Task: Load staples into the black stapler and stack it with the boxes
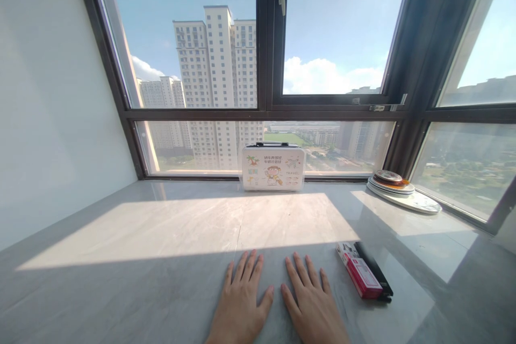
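Observation:
Both hands rest palm down on the grey marbled sill, side by side with a small gap between the thumbs. My left hand (242, 301) has its fingers spread and holds nothing. Flat and empty too, my right hand (312, 301) lies with fingers apart. To the right of it sits a red and white box (362, 274), with a dark, long narrow item (374, 269) along its right side. Farther back, a white carry case (274, 169) with a black handle and cartoon prints stands upright against the window.
A stack of plates (389, 185) and round pieces sits on a pale oval board (427, 205) in the right back corner. Dark window frames (266, 114) border the sill (141, 220) at the back and right. A white wall (52, 107) closes the left side.

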### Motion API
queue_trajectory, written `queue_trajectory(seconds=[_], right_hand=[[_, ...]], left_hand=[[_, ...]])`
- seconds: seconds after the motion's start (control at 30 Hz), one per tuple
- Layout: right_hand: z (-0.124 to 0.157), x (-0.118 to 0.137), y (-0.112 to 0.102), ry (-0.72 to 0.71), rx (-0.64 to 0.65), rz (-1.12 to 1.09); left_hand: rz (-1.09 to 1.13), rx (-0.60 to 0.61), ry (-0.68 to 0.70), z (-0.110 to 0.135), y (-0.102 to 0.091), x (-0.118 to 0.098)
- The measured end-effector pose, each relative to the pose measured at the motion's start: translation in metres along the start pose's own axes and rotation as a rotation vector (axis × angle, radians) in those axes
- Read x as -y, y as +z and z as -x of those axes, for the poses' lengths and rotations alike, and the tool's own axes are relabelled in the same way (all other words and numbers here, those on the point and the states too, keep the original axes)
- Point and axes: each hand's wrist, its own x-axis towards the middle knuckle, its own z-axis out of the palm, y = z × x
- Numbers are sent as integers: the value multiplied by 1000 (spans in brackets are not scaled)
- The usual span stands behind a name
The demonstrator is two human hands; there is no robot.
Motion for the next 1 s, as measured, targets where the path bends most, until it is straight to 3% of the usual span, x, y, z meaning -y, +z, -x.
queue_trajectory(seconds=[1.0], right_hand=[[2, 2, -4, 4, -12, 2]], left_hand=[[17, -6, -11, 1, -2, -2]])
